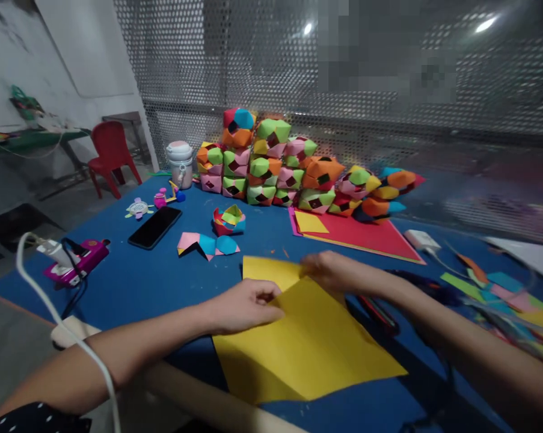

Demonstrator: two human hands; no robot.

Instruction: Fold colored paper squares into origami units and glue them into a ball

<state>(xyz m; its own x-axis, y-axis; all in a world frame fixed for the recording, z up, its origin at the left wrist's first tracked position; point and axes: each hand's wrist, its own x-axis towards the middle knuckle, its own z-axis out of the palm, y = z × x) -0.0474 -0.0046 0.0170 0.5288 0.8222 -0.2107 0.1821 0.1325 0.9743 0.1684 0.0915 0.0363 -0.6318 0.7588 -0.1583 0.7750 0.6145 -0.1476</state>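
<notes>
A large yellow sheet of paper (316, 343) lies bent over in front of me on the blue table, one corner raised toward the middle. My left hand (248, 305) grips it near its left side, thumb on top and fingers curled. At the far edge, my right hand (328, 269) pinches the yellow paper; its fingertips are slightly blurred. Beyond the hands lie a folded pink and blue paper piece (208, 245) and a small red, blue and green folded paper piece (229, 221). A stack of red and yellow paper sheets (370, 234) rests behind my right hand.
Colourful folded-paper blocks (264, 171) stand stacked along the mesh wall. On the left are a phone (155, 227), a purple power strip (79, 263) with a white cable, and a jar (180, 162). Paper scraps (508, 297) and a white charger (422, 239) lie right.
</notes>
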